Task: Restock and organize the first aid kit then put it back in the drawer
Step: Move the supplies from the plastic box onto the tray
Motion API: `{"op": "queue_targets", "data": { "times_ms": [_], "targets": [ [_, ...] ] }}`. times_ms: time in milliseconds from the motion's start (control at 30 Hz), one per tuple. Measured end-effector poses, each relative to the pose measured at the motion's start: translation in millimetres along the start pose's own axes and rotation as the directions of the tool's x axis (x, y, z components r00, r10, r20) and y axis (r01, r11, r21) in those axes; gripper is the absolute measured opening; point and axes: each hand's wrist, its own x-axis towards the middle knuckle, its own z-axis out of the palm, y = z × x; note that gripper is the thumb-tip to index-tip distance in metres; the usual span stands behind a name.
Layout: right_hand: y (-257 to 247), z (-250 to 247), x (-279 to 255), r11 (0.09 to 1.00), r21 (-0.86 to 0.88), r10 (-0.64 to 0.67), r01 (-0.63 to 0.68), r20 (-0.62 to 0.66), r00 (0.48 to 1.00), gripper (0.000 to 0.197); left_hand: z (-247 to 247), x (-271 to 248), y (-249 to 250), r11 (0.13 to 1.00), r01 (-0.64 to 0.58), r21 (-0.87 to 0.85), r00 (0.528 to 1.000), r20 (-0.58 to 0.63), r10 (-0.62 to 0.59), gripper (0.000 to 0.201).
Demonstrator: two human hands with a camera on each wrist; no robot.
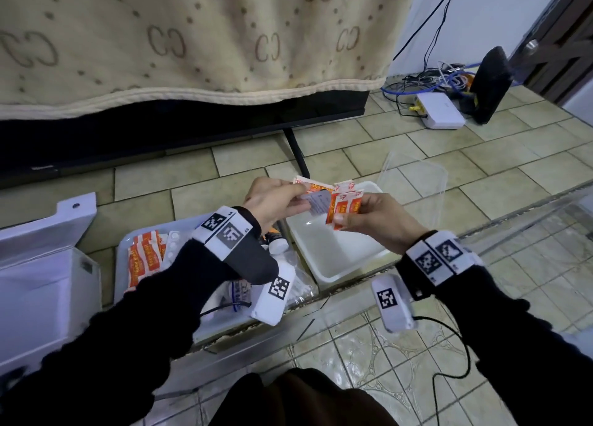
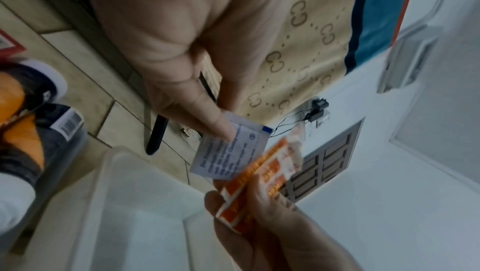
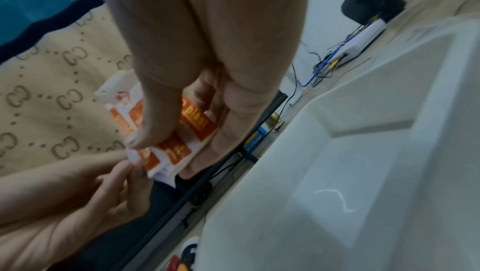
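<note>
We see the left hand (image 1: 272, 202) pinching a small white printed sachet (image 1: 317, 202) between thumb and fingers, its grip narrow on the sachet's edge. The right hand (image 1: 373, 218) grips a fanned bunch of orange-and-white plaster packets (image 1: 345, 205), thumb on top. Both are held above an empty white plastic tub (image 1: 337, 252) on the tiled floor (image 1: 481, 156). Beside it a second tub (image 1: 123, 252) holds more orange packets (image 1: 144, 258).

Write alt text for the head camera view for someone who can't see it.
Two hands sort packets over an empty white tub: the left hand pinches a small white sachet, the right hand holds orange plaster packets. A tray of supplies sits left.
</note>
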Motion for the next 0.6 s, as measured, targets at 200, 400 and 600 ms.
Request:
{"op": "queue_targets", "data": {
  "times_ms": [200, 400, 600],
  "targets": [
    [-14.3, 39.9, 20.6, 0.994, 0.085, -0.059, 0.065, -0.067, 0.996, 0.015, -40.0, -27.7, 3.4, 0.998, -0.036, -0.054, 0.999, -0.024, 0.034, 0.018],
    [-35.2, 105.1, 45.6, 0.998, 0.063, 0.011, -0.015, 0.057, 0.998, 0.020, -118.0, -58.7, -3.4, 0.996, -0.069, 0.060, 0.978, -0.194, 0.079, 0.020],
    [-39.2, 178.8, 69.8, 0.978, -0.199, 0.089, -0.062, 0.130, 0.988, 0.015, -199.8, -73.6, -29.7, 0.958, 0.028, 0.285, 0.832, -0.538, 0.136, 0.015]
  ]
}}
